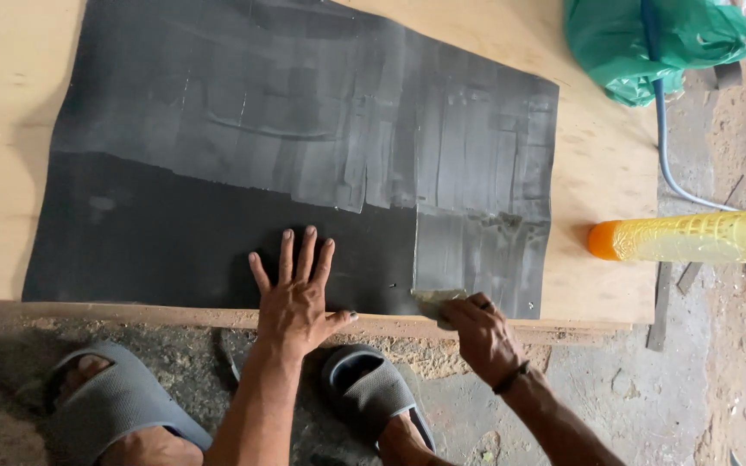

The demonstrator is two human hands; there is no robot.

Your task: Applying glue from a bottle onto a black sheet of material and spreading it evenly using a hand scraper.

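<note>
So we're crouched at the near edge of a plywood board (615,164), grey slippers (110,401) down in the sawdust. Left to right: the black sheet (174,233) covers most of the board, its far half and right side shiny grey where glue looks spread, the near-left part dark and bare. Our left hand (297,298) is flat on that bare part, fingers splayed wide, pinning the sheet near its front edge. Just right of it, our right hand (481,332) pinches a small flat scraper (438,299) whose blade touches the sheet at the bottom of the coated strip.

Best bet here, we reckon: keep the blade low and pull in straight overlapping strokes, with the flat hand close so the sheet doesn't creep (it's light stuff by the look of it).

Room-wise, the scraper sits right at the sheet's front edge, so it could easily slip off onto the wood. Bare plywood runs along the right, then a yellow bottle with an orange cap (692,237) lying on its side, a green bag (658,39) and a blue hose (662,138) beyond. Plenty of uncoated sheet to the left.
</note>
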